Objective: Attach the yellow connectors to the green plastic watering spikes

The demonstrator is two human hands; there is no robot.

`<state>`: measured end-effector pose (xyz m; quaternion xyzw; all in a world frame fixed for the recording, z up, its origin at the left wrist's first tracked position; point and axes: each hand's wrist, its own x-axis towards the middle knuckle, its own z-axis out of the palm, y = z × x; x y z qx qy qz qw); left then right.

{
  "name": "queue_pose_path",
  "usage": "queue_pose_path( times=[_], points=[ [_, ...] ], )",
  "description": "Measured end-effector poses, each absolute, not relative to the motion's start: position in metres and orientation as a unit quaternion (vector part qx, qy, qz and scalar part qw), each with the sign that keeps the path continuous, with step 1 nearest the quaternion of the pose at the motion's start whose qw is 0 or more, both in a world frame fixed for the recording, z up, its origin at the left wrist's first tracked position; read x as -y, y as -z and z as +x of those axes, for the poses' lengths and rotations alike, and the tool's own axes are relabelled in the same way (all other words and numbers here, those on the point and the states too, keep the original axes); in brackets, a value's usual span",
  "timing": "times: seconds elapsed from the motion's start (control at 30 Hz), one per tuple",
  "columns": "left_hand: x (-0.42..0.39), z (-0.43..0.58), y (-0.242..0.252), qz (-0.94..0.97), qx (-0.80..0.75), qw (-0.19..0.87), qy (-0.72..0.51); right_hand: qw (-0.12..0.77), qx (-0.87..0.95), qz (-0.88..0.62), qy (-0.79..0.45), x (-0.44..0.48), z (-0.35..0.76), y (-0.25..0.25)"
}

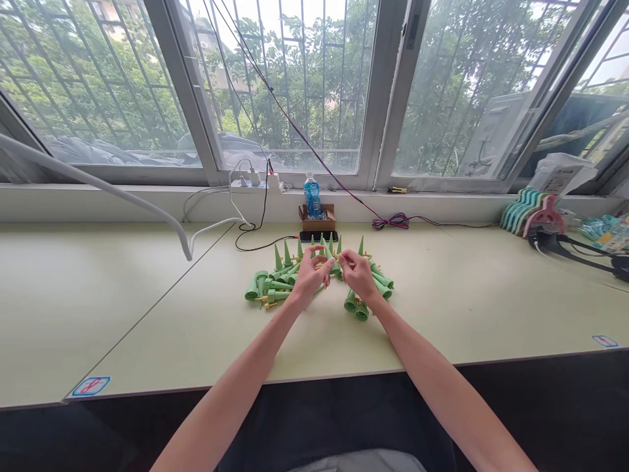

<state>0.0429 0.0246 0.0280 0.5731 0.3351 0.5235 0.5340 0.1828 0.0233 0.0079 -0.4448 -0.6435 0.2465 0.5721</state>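
Observation:
Above the middle of the table, my left hand (309, 274) is closed around a green plastic cone (327, 251), whose pointed end tilts up and to the left. Close beside it, my right hand (357, 272) pinches at the cone's lower side, where a small yellow piece (338, 257) partly shows between the hands. Several green cones (278, 257) stand upright behind my hands. More cones with yellow pieces (279, 296) lie in a heap to the left. Others (383, 287) lie at the right, under and beside my right wrist.
Behind the cones are a dark phone (307, 236), a small cardboard box (325, 224) and a blue bottle (311, 193). A power strip (246, 187) with cables sits on the sill. A coiled cable (393, 221), hangers (521, 210) and a black headset-like object (565, 248) lie rightward. A white tube (122, 200) crosses the left.

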Motion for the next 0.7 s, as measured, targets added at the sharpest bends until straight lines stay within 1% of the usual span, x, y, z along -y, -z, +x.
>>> queue_pose_path(
  times=[0.5, 0.6, 0.7],
  points=[
    [-0.0255, 0.0431, -0.0235, 0.623, -0.355, 0.474, -0.511, 0.570, 0.647, -0.452, -0.229, -0.0259, 0.1839, -0.0059],
    [-0.0271, 0.0427, -0.0211, 0.645, -0.357, 0.447, -0.506, 0.575, 0.647, -0.448, -0.224, -0.0277, 0.1845, -0.0046],
    [-0.0295, 0.0423, -0.0185, 0.678, -0.358, 0.396, -0.506, 0.574, 0.647, -0.451, -0.220, -0.0285, 0.1849, -0.0043]
  ],
)
